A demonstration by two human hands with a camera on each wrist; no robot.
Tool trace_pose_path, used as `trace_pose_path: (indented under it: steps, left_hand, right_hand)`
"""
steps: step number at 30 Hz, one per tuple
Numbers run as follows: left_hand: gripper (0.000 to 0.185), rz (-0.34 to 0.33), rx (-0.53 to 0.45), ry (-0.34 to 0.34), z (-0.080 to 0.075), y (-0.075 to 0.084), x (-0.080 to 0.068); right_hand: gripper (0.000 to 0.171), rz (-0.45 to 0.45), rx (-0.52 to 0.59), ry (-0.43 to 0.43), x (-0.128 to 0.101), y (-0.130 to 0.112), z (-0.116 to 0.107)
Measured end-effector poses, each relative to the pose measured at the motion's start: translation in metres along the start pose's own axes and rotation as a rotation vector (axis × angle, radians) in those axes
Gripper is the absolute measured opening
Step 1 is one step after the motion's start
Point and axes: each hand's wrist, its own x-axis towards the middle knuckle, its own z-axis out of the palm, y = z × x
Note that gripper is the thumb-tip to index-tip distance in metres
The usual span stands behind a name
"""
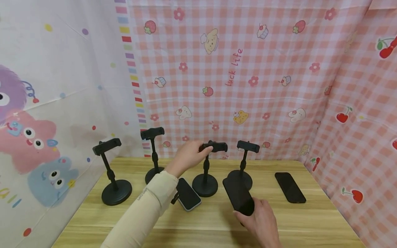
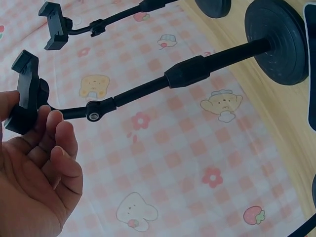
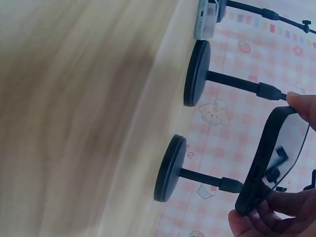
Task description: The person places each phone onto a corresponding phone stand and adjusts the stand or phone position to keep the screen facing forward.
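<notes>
My left hand pinches the left end of the clamp on a black phone stand, with the thumb on one side and fingertips behind. In the left wrist view the clamp has nothing between its jaws. My right hand holds a black phone by its lower end, tilted above the table. The right wrist view shows thumb and fingers on opposite edges of that phone. Behind the held phone is another phone stand, its base partly hidden.
Two more black phone stands, one at far left and one behind my left sleeve, stand on the wooden table. A light-edged phone lies near my left forearm. Another black phone lies at right. Patterned cloth hangs behind.
</notes>
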Motion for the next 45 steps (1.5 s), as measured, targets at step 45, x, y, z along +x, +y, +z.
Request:
trace_pose_path:
  steps: [45]
  left_hand:
    - [0.051, 0.381, 0.267, 0.369, 0.008, -0.026, -0.025]
  right_hand:
    - [0.088, -0.043, 0.186, 0.22, 0.006, -0.047, -0.01]
